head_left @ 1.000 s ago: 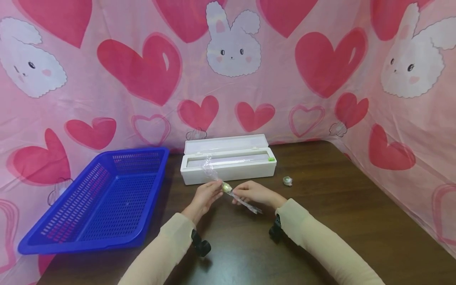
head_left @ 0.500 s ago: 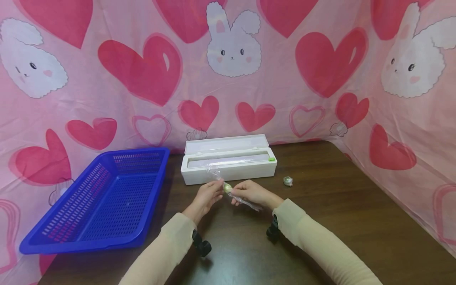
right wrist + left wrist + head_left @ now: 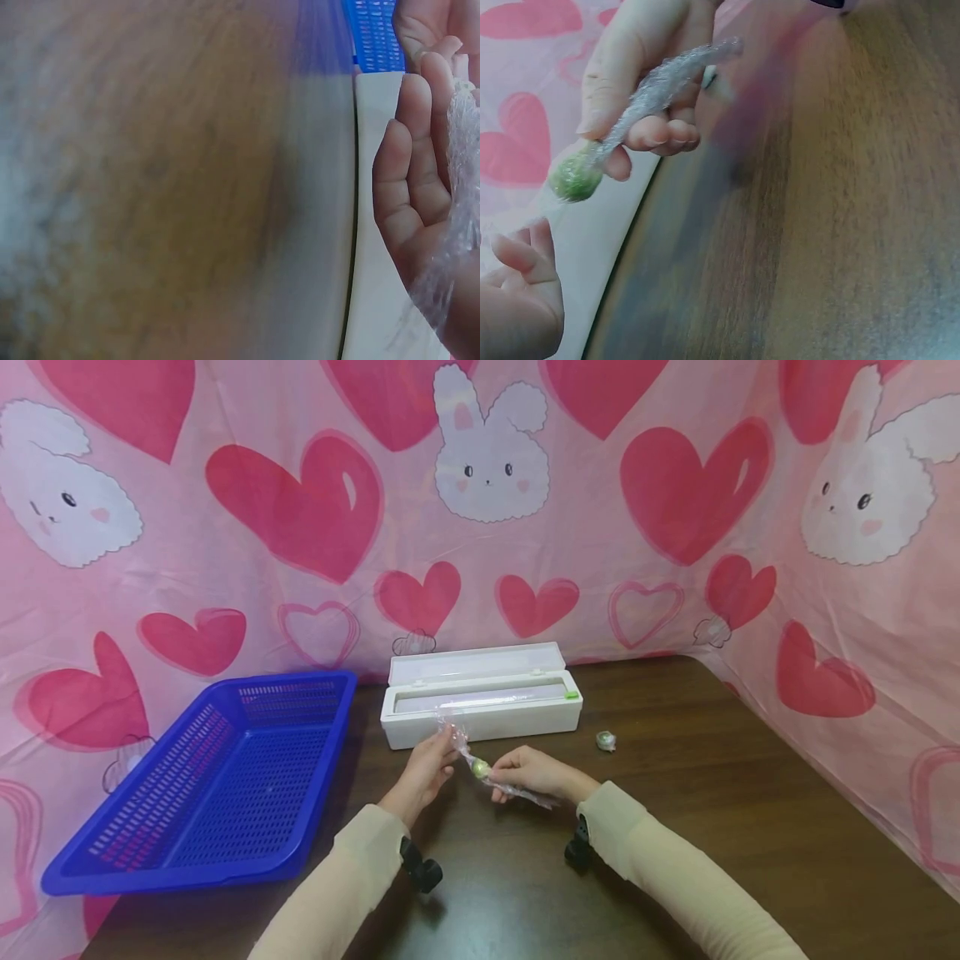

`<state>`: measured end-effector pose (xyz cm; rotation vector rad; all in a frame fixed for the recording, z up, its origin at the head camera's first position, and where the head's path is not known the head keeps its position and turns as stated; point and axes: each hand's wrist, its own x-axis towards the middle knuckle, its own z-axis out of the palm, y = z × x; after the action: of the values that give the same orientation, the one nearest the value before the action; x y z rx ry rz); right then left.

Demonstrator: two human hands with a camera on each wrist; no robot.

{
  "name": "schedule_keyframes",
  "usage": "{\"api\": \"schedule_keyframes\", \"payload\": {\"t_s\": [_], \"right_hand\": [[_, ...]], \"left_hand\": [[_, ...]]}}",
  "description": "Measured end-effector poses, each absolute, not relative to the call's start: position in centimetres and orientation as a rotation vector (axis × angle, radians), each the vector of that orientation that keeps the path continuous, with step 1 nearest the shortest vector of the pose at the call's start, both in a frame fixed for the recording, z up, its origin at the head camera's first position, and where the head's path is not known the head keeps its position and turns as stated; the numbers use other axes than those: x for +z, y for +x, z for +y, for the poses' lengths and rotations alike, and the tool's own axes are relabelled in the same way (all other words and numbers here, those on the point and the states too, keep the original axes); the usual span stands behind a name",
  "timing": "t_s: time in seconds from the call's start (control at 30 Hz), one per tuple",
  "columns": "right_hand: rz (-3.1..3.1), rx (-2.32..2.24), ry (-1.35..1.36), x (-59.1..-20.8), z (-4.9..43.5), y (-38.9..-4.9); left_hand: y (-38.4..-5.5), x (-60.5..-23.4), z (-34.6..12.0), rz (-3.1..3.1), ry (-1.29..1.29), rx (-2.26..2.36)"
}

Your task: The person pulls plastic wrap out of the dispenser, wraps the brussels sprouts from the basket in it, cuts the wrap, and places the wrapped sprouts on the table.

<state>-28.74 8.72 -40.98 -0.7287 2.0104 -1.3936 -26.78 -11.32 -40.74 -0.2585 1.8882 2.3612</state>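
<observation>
A small round green object (image 3: 480,768) sits wrapped in clear cling film, held in the air between both hands. In the left wrist view the green object (image 3: 576,176) shows glossy through the film, with a long twisted tail of film (image 3: 660,86) on one side. My right hand (image 3: 534,768) pinches the film right beside the green object, the tail lying across its fingers. My left hand (image 3: 426,770) pinches the looser film (image 3: 456,735) at the other end, a short way from the green object. Crumpled film (image 3: 466,157) crosses the right palm in the right wrist view.
Behind the hands stands a long white cling film box (image 3: 480,718), lid raised, with a green slider (image 3: 572,695). A similar small wrapped piece (image 3: 606,742) lies on the brown table (image 3: 675,793) to the right. A blue plastic basket (image 3: 322,768) stands at left.
My left hand has moved from beside the green object outward and slightly up along the film. My right hand has stayed near the green object, shifting only a little.
</observation>
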Motion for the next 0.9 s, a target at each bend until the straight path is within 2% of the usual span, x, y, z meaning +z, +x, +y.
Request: {"api": "schedule_keyframes", "payload": {"t_s": [0.6,0.9], "right_hand": [[1.953,-1.338,-0.836,-41.4,9.1,-28.5],[1.915,-1.346,-0.789,-41.4,9.2,-28.3]], "left_hand": [[-27.3,-40.0,-11.9,1.562,-0.155,2.566],[-27.2,-39.5,-12.0,1.506,-0.183,2.718]]}}
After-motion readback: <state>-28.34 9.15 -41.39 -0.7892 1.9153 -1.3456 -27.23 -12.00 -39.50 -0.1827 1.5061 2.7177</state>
